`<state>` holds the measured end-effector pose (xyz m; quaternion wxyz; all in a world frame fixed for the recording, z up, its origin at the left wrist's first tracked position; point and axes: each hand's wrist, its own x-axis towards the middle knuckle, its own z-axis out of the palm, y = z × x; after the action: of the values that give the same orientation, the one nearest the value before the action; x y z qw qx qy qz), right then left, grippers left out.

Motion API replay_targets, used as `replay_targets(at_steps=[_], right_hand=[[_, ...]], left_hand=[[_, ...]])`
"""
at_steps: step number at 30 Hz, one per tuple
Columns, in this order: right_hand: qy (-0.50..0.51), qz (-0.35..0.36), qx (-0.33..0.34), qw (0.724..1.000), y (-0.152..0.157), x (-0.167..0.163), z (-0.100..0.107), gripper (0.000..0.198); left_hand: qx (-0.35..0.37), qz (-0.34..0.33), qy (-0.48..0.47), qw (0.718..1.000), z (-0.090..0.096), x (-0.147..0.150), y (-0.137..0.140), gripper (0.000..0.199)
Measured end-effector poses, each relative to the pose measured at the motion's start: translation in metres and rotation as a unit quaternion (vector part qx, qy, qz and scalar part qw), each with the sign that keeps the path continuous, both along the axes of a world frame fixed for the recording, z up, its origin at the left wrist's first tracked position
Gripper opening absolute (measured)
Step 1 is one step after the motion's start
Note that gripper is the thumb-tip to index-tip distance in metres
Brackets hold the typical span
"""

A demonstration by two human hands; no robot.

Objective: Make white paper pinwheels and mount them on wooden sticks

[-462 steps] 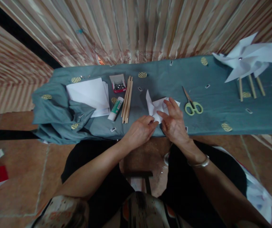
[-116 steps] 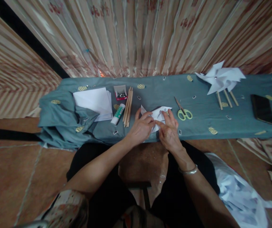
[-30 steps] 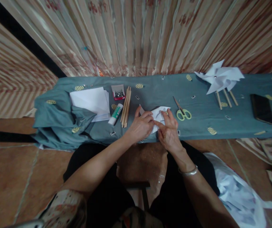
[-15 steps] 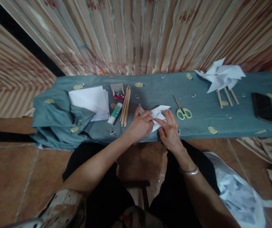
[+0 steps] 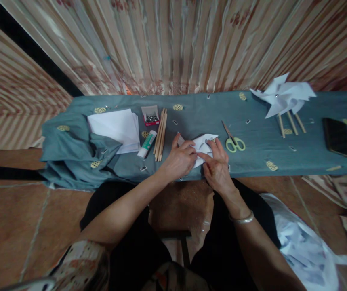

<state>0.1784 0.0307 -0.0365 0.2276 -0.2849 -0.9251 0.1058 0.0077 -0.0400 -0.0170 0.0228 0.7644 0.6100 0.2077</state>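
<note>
A piece of white paper, cut and folded at its points, lies at the near edge of the cloth-covered table. My left hand is closed on its left side, fingers pressed on the folded part. From the right, my right hand holds the paper, thumb and forefinger reaching toward its middle. The fingers hide the paper's centre. Just right of my right hand lie green-handled scissors, blades pointing away. Left of my left hand are several wooden sticks, side by side.
On the left are a stack of white paper, a glue stick and a small red box of metal pins. Paper pinwheels on sticks and a phone lie right. A plastic bag sits on the floor.
The view has shifted very slightly. Both hands stay on the paper with almost the same grip, and nothing else has visibly moved.
</note>
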Motion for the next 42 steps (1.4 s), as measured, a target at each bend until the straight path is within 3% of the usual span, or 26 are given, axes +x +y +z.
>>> replay_targets(at_steps=[23,42], right_hand=[[0.027,0.001,-0.071,0.997,0.0045,-0.0022,0.0003,0.04],[0.02,-0.005,-0.066,0.998,0.0054,-0.0022,-0.002,0.042]], left_hand=[[0.017,0.012,-0.031,0.999,-0.0054,-0.0002,-0.0002,0.024],[0.01,0.005,-0.001,1.0,-0.007,0.0033,0.0009,0.022]])
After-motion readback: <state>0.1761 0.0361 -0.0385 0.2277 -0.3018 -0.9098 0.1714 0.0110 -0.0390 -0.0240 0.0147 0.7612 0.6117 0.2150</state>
